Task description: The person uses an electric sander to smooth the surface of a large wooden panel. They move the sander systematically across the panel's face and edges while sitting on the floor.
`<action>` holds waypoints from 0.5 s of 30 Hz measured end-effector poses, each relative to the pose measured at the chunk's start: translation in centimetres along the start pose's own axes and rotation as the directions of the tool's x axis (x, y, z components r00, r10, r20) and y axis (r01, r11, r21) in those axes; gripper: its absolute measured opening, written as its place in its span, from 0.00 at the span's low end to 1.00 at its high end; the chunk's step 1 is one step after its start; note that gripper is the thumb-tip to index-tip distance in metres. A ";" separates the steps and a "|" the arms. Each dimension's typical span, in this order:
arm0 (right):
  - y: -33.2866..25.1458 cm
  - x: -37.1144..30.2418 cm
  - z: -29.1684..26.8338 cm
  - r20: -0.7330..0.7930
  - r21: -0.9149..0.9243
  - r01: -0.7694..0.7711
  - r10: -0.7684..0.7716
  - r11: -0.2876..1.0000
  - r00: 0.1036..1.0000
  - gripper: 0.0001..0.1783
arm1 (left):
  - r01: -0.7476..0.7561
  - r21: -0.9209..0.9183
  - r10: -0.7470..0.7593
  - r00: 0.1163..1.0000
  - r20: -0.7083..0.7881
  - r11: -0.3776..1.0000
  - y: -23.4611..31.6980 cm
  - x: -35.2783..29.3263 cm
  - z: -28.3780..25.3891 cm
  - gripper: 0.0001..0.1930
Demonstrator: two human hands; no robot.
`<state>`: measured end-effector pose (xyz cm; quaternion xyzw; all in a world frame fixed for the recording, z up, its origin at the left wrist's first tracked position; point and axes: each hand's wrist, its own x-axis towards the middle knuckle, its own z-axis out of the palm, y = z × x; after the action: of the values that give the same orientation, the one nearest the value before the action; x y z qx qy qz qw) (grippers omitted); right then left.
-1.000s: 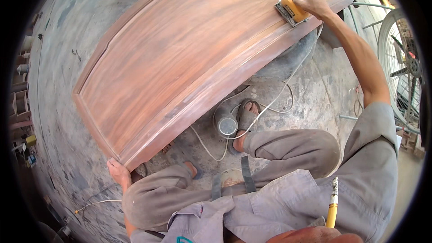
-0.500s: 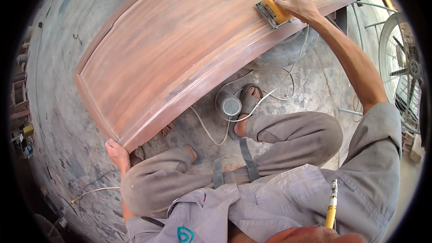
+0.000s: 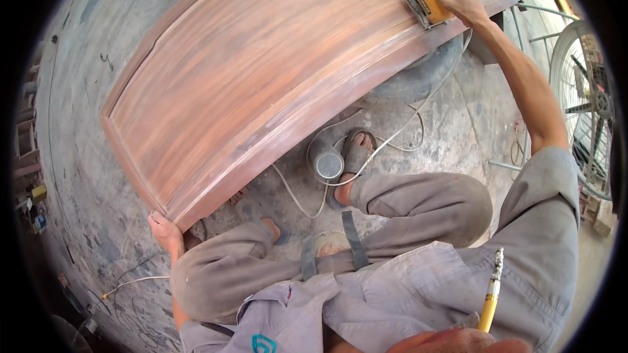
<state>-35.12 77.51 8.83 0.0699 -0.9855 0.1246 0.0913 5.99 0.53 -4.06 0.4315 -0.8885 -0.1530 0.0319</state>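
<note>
A large reddish-brown wooden panel point(image 3: 261, 72) with a raised border moulding lies in front of me, tilted across the view. My right hand point(image 3: 463, 1) wraps around a yellow electric sander point(image 3: 429, 5), whose flat base rests on the panel near its right end, close to the near border. At the panel's near left corner my left hand point(image 3: 167, 232) grips the edge, its fingers over the rim. The sander's white cord point(image 3: 392, 136) hangs past the panel's near edge and loops over the floor.
Under the panel's right part stands a dark round support point(image 3: 418, 78). A grey cylindrical container point(image 3: 328, 165) sits beside my sandalled foot point(image 3: 358, 150). A large fan point(image 3: 592, 104) stands at the right. At lower right, a burning cigarette point(image 3: 492, 294) sticks up.
My right hand has slid the sander to the right along the panel's near border. My left hand keeps its grip on the same corner, and the whole view has shifted slightly.
</note>
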 end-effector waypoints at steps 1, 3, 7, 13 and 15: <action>0.7 0.4 -0.1 -0.017 -0.011 0.013 -0.013 1.000 1.000 0.23 | 0.004 0.012 -0.004 1.000 0.001 1.000 0.1 0.0 -0.1 0.27; 1.9 0.6 -0.3 0.007 -0.022 -0.038 0.039 0.999 0.999 0.24 | 0.011 0.027 -0.011 1.000 0.003 1.000 0.2 0.0 -0.1 0.27; 0.2 0.2 0.5 0.004 -0.038 0.052 -0.052 0.998 0.999 0.24 | 0.034 0.066 -0.035 0.999 0.010 0.997 1.8 -0.7 -0.3 0.29; -9.0 -2.7 1.7 0.080 0.048 0.000 -0.004 0.999 0.997 0.24 | 0.035 0.055 -0.034 0.999 -0.009 0.998 0.7 -0.1 -0.2 0.29; -12.5 -4.0 1.9 0.081 0.009 0.016 -0.017 1.000 0.997 0.25 | 0.047 0.070 -0.048 0.999 0.011 0.996 1.8 -0.7 -0.5 0.29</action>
<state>-29.55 65.52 9.10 0.0836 -0.9872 0.1251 0.0520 5.15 1.96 -3.05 0.4522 -0.8830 -0.1253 0.0078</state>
